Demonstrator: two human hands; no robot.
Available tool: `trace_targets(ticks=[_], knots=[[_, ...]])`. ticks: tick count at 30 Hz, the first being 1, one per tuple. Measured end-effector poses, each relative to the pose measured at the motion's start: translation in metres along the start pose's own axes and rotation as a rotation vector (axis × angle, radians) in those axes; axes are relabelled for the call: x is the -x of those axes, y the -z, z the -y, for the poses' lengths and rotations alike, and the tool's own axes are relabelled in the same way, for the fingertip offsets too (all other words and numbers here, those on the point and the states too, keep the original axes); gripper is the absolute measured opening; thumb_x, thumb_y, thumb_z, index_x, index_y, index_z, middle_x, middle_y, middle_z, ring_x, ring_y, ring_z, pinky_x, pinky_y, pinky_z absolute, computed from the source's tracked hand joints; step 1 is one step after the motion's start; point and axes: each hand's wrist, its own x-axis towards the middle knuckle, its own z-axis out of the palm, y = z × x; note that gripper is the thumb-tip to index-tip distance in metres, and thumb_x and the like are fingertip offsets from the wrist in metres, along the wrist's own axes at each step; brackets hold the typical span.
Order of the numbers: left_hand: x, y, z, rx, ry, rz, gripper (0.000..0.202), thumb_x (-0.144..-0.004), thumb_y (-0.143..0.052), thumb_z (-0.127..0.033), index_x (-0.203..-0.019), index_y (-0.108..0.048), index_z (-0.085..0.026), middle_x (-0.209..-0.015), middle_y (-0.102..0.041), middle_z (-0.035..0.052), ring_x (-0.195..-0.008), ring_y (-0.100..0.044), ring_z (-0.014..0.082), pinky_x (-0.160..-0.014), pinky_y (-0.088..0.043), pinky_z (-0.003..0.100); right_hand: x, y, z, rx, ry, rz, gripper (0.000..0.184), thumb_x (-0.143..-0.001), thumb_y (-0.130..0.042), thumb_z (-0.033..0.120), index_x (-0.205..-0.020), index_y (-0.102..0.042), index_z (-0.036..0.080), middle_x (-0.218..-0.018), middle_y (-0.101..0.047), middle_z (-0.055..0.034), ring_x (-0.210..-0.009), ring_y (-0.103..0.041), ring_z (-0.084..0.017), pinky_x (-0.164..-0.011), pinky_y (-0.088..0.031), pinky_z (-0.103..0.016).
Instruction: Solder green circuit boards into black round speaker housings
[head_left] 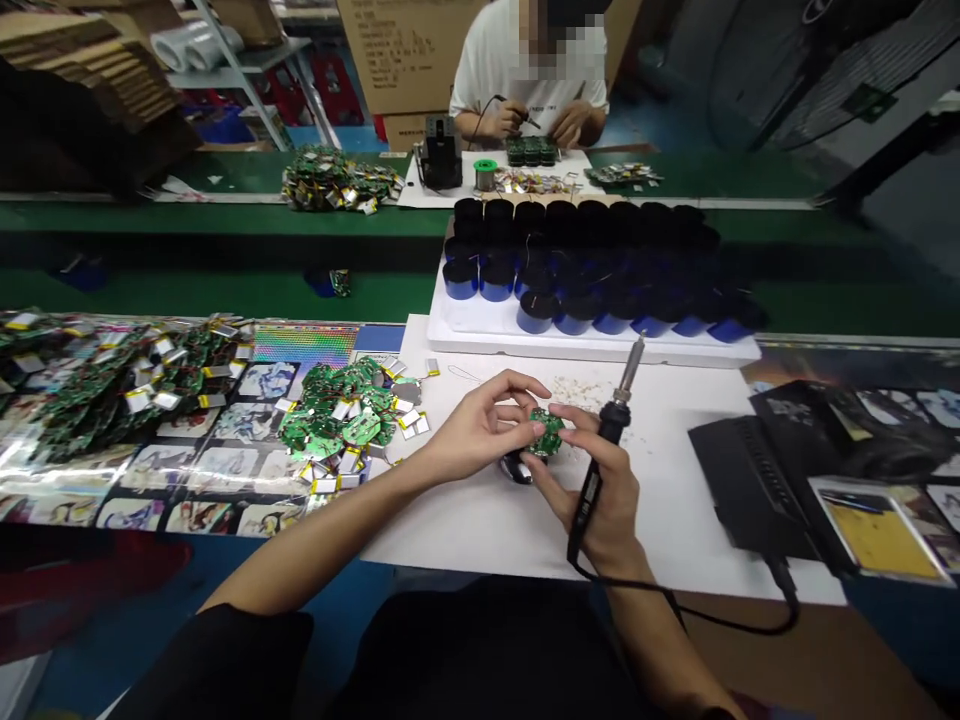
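Note:
A small round green circuit board (547,430) is held over the white work surface (450,520). My left hand (487,425) is closed on its left edge with thumb and fingers. My right hand (604,480) carries a soldering iron (611,425), its tip pointing up and away from the board. Fingertips of that same hand touch the board's right side. Just under the board is a dark, shiny rounded object (517,467), partly hidden by my fingers; I cannot tell whether the two are joined.
Loose circuit boards with battery cells (337,410) are heaped to the left. Behind my hands, a white foam tray (480,335) bears rows of blue-and-black round housings (536,312). A black box with a cable (750,480) stands at right. Across the bench a person (487,60) works with an iron.

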Motion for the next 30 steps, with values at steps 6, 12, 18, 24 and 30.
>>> trace_targets(ticks=[6,12,18,24,30], knots=[[0.008,0.019,-0.007,-0.243,-0.020,0.108,0.046,-0.099,-0.075,-0.039,-0.139,-0.057,-0.024,-0.123,-0.067,0.0095,-0.113,-0.070,0.0213,-0.103,-0.058,0.037,0.002,0.015,-0.012,0.059,-0.010,0.000,0.059,-0.082,-0.093,0.019,-0.129,-0.058,0.027,-0.125,-0.078,-0.0101,-0.116,-0.077,-0.030,-0.118,-0.051,-0.065],[0.011,0.035,-0.013,-0.667,-0.005,0.518,0.077,-0.087,-0.073,-0.009,-0.157,-0.046,-0.029,-0.161,-0.056,0.0094,-0.146,-0.057,0.0287,-0.121,-0.046,0.041,0.013,0.030,-0.022,-0.191,-0.222,-0.111,0.051,-0.082,-0.090,0.014,-0.123,-0.061,0.027,-0.119,-0.071,-0.0075,-0.120,-0.074,-0.026,-0.098,-0.066,-0.043],[0.008,0.012,0.012,-0.902,-0.094,0.290,0.072,-0.084,-0.090,-0.039,-0.144,-0.057,-0.018,-0.140,-0.061,0.0170,-0.133,-0.059,0.0349,-0.113,-0.050,0.047,0.029,0.038,-0.029,-0.174,-0.252,-0.095,0.052,-0.083,-0.089,0.014,-0.124,-0.060,0.027,-0.119,-0.071,-0.0069,-0.120,-0.074,-0.025,-0.097,-0.067,-0.041],[0.007,0.019,0.002,-0.775,-0.084,0.110,0.023,-0.098,-0.073,-0.042,-0.107,-0.075,-0.020,-0.127,-0.060,0.0107,-0.122,-0.063,0.0258,-0.109,-0.049,0.040,0.032,0.039,-0.028,-0.009,-0.182,0.036,0.057,-0.083,-0.090,0.016,-0.130,-0.059,0.026,-0.124,-0.074,-0.0098,-0.121,-0.074,-0.027,-0.103,-0.064,-0.046],[0.008,0.038,-0.010,-0.352,0.205,0.201,0.031,-0.097,-0.076,-0.045,-0.101,-0.071,-0.015,-0.090,-0.071,0.0039,-0.079,-0.062,0.0140,-0.074,-0.047,0.026,0.018,0.016,-0.013,0.081,-0.012,0.266,0.057,-0.088,-0.088,0.022,-0.136,-0.059,0.028,-0.130,-0.077,-0.0117,-0.114,-0.075,-0.030,-0.096,-0.065,-0.049]])
